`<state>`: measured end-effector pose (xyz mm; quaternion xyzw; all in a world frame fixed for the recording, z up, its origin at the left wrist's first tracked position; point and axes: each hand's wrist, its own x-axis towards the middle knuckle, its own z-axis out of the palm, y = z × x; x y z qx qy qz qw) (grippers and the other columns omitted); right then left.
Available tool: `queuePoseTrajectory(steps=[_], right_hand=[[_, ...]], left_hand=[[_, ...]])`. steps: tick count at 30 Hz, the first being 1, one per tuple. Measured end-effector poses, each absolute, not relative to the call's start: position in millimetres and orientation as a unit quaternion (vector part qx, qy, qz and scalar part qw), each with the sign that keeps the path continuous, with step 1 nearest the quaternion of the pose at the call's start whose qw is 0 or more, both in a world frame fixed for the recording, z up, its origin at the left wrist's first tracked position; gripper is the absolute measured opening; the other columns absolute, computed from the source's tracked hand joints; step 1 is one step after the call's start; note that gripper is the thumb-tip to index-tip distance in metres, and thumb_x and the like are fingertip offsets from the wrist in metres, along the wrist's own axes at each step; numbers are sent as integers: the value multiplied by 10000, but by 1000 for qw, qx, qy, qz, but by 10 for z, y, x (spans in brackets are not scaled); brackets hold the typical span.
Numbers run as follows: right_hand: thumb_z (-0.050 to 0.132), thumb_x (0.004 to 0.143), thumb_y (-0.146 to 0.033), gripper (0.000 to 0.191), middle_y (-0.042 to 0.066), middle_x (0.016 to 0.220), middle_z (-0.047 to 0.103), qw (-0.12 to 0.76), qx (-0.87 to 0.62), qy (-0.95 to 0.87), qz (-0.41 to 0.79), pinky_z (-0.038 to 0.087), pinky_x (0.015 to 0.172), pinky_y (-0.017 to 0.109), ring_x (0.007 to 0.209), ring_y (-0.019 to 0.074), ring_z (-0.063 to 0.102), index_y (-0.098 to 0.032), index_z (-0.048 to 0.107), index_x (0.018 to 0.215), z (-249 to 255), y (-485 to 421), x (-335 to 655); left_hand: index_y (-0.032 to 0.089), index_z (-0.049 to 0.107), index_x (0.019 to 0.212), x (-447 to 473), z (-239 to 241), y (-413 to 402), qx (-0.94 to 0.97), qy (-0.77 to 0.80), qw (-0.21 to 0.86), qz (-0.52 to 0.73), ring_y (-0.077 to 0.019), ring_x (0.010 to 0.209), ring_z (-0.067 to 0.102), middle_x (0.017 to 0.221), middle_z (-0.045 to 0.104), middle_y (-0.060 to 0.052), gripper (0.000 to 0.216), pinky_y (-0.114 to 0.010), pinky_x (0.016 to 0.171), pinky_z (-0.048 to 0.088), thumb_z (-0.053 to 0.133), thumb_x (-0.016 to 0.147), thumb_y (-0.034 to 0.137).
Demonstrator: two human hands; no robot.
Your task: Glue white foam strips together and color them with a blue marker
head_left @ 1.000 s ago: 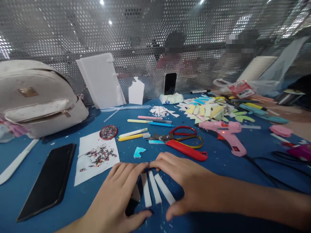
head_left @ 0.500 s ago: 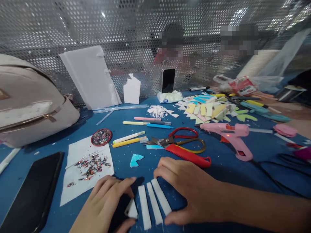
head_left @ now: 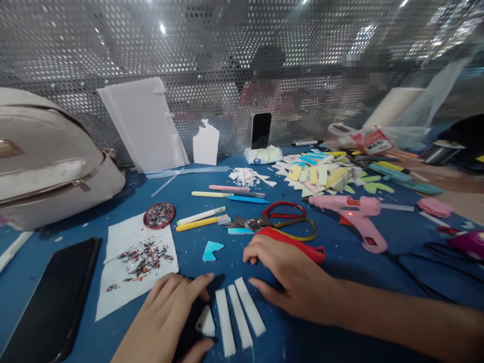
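My left hand (head_left: 162,315) rests at the near left, its thumb and index finger spread around a small white piece (head_left: 206,321) with a dark hole. Part of that piece is hidden under the fingers, and I cannot tell whether they touch it. Beside it, three white foam strips (head_left: 226,322) lie in a slight fan. My right hand (head_left: 293,282) hovers just right of the strips, thumb and fingers apart, holding nothing. Beyond the hands lies a blue notched piece (head_left: 212,249). Red-handled scissors (head_left: 257,222) and a red-handled tool (head_left: 316,252) lie past my right hand.
A pink glue gun (head_left: 359,214) trails a black cable at right. Behind it is a heap of foam scraps (head_left: 325,174). Several pens (head_left: 202,223) lie mid-table. At left are a glitter dish (head_left: 159,215), a paper sheet (head_left: 108,282), a phone (head_left: 53,297) and a backpack (head_left: 56,161).
My right hand has drawn back from the rightmost white strip and shifted up, its thumb now away from the strip's near end. My left hand has stayed nearly still.
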<state>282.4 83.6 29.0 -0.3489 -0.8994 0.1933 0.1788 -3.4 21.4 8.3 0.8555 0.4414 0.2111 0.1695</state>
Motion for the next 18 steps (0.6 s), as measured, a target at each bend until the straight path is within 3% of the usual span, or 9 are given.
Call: queuePoseTrajectory(steps=[4, 8, 12, 18], right_hand=[[455, 975, -125, 212, 119, 1061, 691, 170, -316, -930, 84, 508, 843, 417, 957, 273, 617, -165, 630, 1087, 297, 843, 2765], [465, 997, -160, 236, 165, 1098, 691, 159, -301, -940, -13, 526, 809, 447, 958, 306, 620, -123, 646, 1144, 285, 976, 2748], [512, 999, -173, 264, 193, 1165, 672, 129, -313, -940, -36, 514, 881, 481, 1042, 333, 610, -100, 622, 1228, 338, 1157, 2720], [580, 979, -163, 187, 156, 1102, 679, 95, -321, -942, -23, 502, 853, 453, 998, 318, 602, -124, 651, 1148, 441, 1286, 2603]], left_hand=[[371, 319, 1500, 4, 160, 201, 857, 430, 166, 230, -265, 1029, 632, 1163, 679, -23, 671, -385, 918, 542, 633, 925, 225], [361, 339, 1486, 29, 175, 178, 854, 423, 170, 251, -255, 1016, 623, 1157, 672, -23, 629, -391, 918, 528, 599, 935, 202], [350, 333, 1491, 11, 143, 176, 857, 407, 180, 260, -250, 1000, 627, 1145, 662, -36, 583, -392, 900, 526, 566, 970, 233], [372, 311, 1490, -13, 151, 142, 847, 413, 211, 260, -244, 1075, 597, 1198, 620, -33, 549, -421, 960, 506, 509, 1000, 222]])
